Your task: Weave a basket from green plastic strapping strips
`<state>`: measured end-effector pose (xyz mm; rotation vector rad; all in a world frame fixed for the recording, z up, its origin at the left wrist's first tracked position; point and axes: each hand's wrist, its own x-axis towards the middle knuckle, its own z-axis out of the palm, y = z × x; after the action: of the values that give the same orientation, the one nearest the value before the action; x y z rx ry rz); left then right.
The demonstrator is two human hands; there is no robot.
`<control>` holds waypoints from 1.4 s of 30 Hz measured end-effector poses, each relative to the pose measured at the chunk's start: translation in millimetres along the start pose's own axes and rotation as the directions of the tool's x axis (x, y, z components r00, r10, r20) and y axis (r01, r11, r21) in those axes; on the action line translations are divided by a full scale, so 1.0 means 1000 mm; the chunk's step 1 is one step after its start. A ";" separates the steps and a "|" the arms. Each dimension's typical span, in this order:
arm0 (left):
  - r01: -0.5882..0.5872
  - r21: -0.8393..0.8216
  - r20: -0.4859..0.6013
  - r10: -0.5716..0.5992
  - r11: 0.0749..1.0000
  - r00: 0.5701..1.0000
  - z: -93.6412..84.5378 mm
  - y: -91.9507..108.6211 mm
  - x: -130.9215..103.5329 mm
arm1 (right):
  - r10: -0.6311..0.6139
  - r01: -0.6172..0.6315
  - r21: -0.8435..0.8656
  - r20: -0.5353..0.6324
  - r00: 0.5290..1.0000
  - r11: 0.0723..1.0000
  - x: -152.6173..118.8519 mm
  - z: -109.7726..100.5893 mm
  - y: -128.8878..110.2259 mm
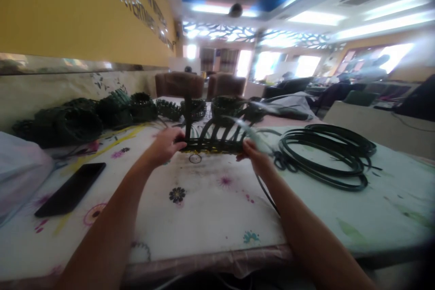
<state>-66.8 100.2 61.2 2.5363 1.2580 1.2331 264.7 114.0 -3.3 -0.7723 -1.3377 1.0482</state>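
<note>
A dark green woven strip piece is held up over the flowered tabletop, its loose strips standing upward. My left hand grips its left end between thumb and fingers. At its right end my right hand is closed on it. A thin dark strip hangs from near my right hand toward the table edge. Black-handled scissors lie just right of that hand. Further right is a large coil of dark green strip.
Several dark green woven pieces line the back left by the wall. A black phone and a white plastic bag are at the left. Brown chairs stand behind the table. A blurred person is far right.
</note>
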 end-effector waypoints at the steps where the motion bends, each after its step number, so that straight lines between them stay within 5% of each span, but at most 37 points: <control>1: 0.032 -0.029 0.024 -0.031 0.999 0.999 0.003 -0.001 0.000 | 0.000 0.000 -0.002 -0.001 1.000 1.000 0.000 0.000 0.000; 6: 0.078 -0.189 0.008 -0.078 0.979 0.997 0.015 -0.001 0.001 | 0.020 -0.020 -0.037 0.007 1.000 0.999 0.004 -0.006 0.002; 11: 0.063 -0.133 0.114 -0.048 0.989 0.992 0.017 -0.001 0.002 | 0.030 -0.029 -0.066 0.026 0.999 0.997 0.005 -0.007 0.002; 18: 0.248 -0.039 0.072 -0.244 0.968 0.967 0.028 -0.001 0.000 | 0.061 -0.059 -0.112 0.014 0.998 0.992 0.005 -0.005 0.004; 25: 0.131 -0.072 0.244 -0.110 0.989 0.963 0.021 -0.009 0.000 | 0.036 -0.034 -0.156 0.015 0.999 0.987 0.007 -0.010 0.005; 36: 0.283 -0.088 0.087 -0.276 0.955 0.957 0.032 -0.006 0.002 | 0.043 -0.036 -0.146 0.045 0.998 0.989 0.008 -0.010 0.007; 42: 0.305 -0.153 0.099 -0.293 0.940 0.951 0.030 -0.003 0.000 | 0.048 -0.041 -0.165 0.043 0.998 0.985 0.006 -0.008 0.001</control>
<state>-48.7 111.1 39.9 2.1550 1.3949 1.1138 272.3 121.3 -2.7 -0.9082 -1.4666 1.0052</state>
